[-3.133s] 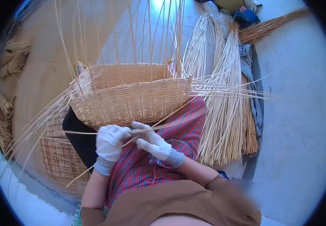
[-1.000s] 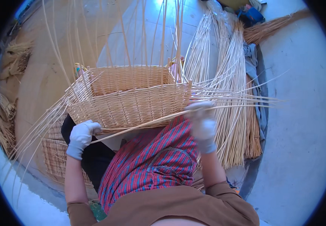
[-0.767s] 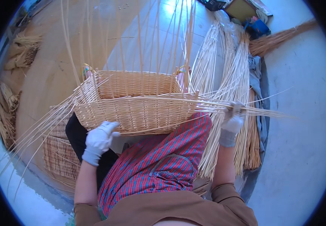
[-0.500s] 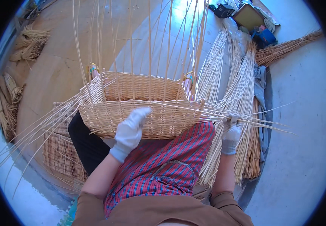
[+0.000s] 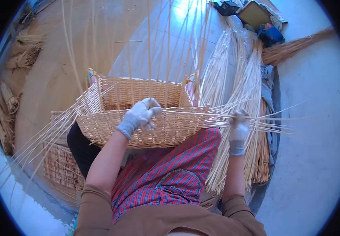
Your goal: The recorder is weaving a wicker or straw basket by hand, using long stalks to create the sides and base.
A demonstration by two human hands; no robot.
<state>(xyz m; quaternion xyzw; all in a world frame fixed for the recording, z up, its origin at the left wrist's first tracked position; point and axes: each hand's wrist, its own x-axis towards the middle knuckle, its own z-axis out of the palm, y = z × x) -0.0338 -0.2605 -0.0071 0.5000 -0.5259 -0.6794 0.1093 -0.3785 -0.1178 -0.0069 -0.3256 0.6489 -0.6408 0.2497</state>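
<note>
A half-woven rectangular wicker basket (image 5: pixel 166 126) rests on my lap, over a red and blue plaid cloth (image 5: pixel 170 173). Thin upright stakes (image 5: pixel 150 47) rise from its rim. My left hand (image 5: pixel 140 114), in a white glove, grips the near rim of the basket where a stake stands. My right hand (image 5: pixel 238 126), also gloved, is closed around a bundle of long horizontal cane strands (image 5: pixel 256 120) that stick out past the basket's right end. More loose strands (image 5: pixel 40 137) fan out from the left end.
Bundles of pale cane (image 5: pixel 240 86) lie on the floor to the right, beside a brown broom-like bundle (image 5: pixel 295 47). A flat woven wicker piece (image 5: pixel 59 169) sits under my left knee. Dried leaf bundles (image 5: pixel 8 114) lie at the far left. Small boxes (image 5: pixel 256 13) sit at the top.
My left hand rose from below the basket's left side to its near rim. My right hand slid outward to the right along the strands. The view shifted slightly.
</note>
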